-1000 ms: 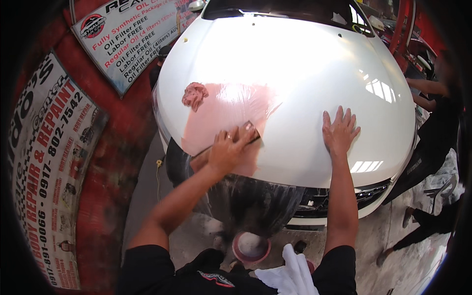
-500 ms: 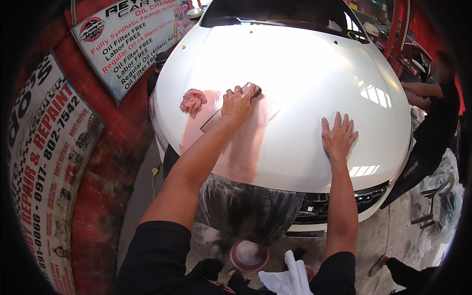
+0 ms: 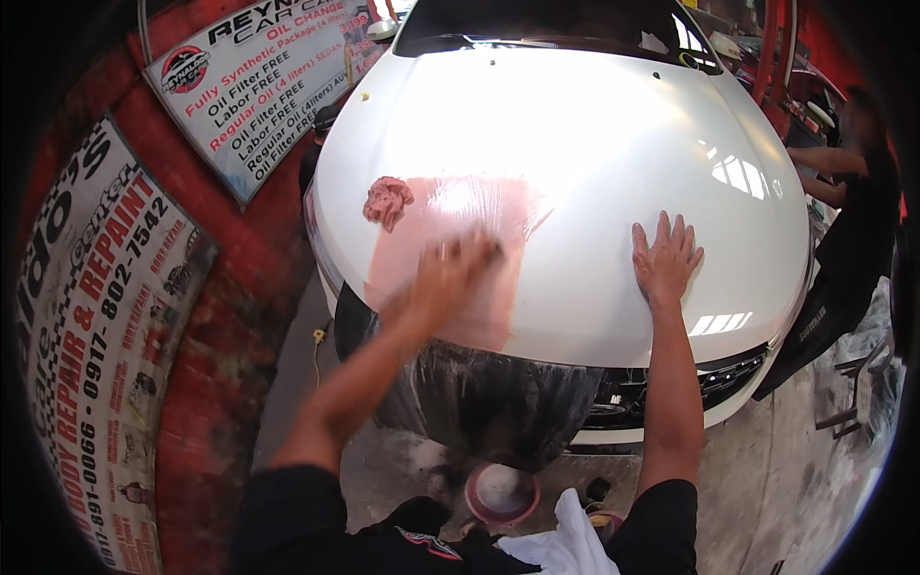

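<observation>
head view: looks like a rubbing pass on the pink patch; next stroke likely calls for flat, even pressure. left hand over patch, blurred, fingers seem clamped on a dark tool. right hand flat on white hood right of patch, fingers apart. crumpled pink cloth at patch's upper-left corner.

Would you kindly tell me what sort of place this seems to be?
Most likely a car body repair shop: a glossy white car hood carries a roughly rectangular pink patch, and large white printed signs show against a dark red wall.
</observation>
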Action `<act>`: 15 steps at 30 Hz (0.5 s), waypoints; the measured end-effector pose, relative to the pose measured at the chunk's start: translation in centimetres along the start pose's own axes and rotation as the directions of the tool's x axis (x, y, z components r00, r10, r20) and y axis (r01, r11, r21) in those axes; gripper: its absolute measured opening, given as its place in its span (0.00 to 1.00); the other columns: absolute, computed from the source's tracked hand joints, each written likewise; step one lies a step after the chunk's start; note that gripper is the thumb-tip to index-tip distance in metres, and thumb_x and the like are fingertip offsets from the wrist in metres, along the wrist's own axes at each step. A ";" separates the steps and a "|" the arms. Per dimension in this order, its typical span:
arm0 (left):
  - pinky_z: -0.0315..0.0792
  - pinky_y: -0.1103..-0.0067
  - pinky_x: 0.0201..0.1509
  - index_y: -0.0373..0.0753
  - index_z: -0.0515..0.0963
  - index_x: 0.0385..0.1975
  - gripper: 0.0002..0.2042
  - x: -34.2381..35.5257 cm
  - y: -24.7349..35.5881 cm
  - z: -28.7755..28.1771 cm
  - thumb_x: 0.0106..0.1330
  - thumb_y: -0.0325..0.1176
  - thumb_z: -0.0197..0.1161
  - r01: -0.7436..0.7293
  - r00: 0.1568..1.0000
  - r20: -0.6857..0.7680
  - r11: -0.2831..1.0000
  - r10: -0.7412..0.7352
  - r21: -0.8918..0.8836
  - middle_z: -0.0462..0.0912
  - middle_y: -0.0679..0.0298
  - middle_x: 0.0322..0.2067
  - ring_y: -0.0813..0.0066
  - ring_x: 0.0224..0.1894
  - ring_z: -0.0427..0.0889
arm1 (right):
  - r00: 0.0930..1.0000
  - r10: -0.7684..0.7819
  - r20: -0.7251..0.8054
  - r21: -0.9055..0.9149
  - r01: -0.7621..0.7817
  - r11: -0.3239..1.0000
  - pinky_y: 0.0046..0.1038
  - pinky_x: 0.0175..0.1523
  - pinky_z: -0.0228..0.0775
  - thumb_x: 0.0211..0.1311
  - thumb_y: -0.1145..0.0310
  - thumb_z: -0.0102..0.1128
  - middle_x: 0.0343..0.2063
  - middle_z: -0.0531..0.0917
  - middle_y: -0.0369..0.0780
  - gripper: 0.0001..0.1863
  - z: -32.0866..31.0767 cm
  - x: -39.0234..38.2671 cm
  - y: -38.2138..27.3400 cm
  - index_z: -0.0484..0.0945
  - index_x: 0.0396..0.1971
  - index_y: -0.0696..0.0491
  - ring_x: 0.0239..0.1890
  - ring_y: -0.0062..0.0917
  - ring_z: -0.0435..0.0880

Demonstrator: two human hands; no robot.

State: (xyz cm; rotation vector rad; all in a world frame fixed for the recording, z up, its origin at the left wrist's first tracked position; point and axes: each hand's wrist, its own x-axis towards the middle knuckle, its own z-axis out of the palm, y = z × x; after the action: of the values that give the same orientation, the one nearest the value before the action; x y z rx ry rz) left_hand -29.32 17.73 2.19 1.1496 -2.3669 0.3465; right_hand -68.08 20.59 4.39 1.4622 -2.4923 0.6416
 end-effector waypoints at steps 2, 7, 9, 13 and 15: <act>0.75 0.57 0.56 0.49 0.77 0.69 0.22 -3.8 0.7 1.2 0.76 0.40 0.62 -0.159 0.979 -0.120 0.987 0.162 0.035 0.86 0.50 0.56 0.45 0.55 0.83 | 1.000 0.020 -0.023 -0.033 -0.020 0.999 0.61 0.84 0.33 0.79 0.33 0.42 0.81 0.59 0.47 0.42 -0.1 0.6 0.4 0.64 0.80 0.47 0.84 0.46 0.49; 0.76 0.59 0.55 0.48 0.78 0.65 0.19 9.7 -7.6 -3.2 0.79 0.43 0.58 0.208 0.978 0.020 0.976 -0.209 0.058 0.87 0.52 0.51 0.46 0.52 0.82 | 1.000 -0.009 -0.001 0.027 0.009 1.000 0.61 0.84 0.34 0.79 0.33 0.43 0.81 0.60 0.47 0.42 0.8 -0.8 -2.8 0.64 0.80 0.47 0.84 0.46 0.51; 0.76 0.60 0.54 0.48 0.77 0.65 0.19 8.8 -9.4 -0.5 0.79 0.43 0.58 0.246 0.966 -0.118 0.961 -0.232 0.129 0.87 0.53 0.51 0.46 0.53 0.82 | 1.000 -0.031 0.003 0.035 0.031 0.999 0.62 0.84 0.35 0.79 0.34 0.43 0.81 0.61 0.47 0.41 1.2 -1.1 -3.2 0.65 0.79 0.47 0.84 0.47 0.52; 0.76 0.55 0.52 0.51 0.74 0.70 0.22 -3.6 4.5 0.2 0.78 0.39 0.57 -0.143 0.957 -0.258 0.990 0.133 -0.018 0.85 0.50 0.52 0.50 0.53 0.83 | 0.996 0.007 -0.088 -0.048 -0.011 0.999 0.64 0.83 0.38 0.79 0.34 0.44 0.80 0.62 0.47 0.40 0.0 0.9 1.0 0.66 0.78 0.47 0.83 0.48 0.54; 0.76 0.52 0.56 0.53 0.73 0.73 0.25 -0.3 -1.1 0.9 0.76 0.39 0.60 -0.146 0.979 -0.141 0.989 0.147 0.022 0.85 0.52 0.55 0.44 0.54 0.82 | 0.993 -0.027 -0.111 -0.041 0.022 0.999 0.64 0.82 0.39 0.79 0.34 0.45 0.80 0.63 0.47 0.40 -0.4 1.5 -0.3 0.67 0.78 0.46 0.83 0.48 0.54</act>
State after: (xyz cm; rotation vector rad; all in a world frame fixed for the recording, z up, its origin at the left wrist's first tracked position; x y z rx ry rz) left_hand -28.57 16.82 1.26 0.9253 -2.3313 0.4767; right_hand -68.59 19.49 5.34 1.4008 -2.3856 0.6465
